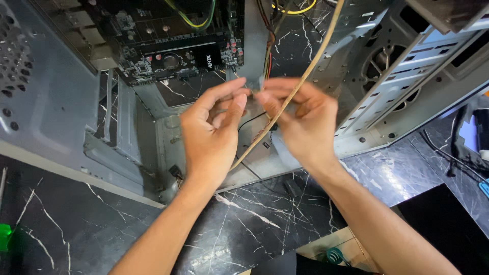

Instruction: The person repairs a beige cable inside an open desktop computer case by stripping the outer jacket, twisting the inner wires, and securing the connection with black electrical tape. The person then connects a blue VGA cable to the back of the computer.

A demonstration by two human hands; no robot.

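Grey computer case (61, 102) holds a motherboard (168, 46); both hands' grips (211, 130) (300, 122) pinch a flat grey cable (256, 56).

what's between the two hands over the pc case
In the head view, the end of a flat grey ribbon cable sits between the left hand and right hand, pinched by both sets of fingertips.

Both hands, left (211, 135) and right (300, 122), pinch grey ribbon cable (256, 38) inside open computer case (46, 102).
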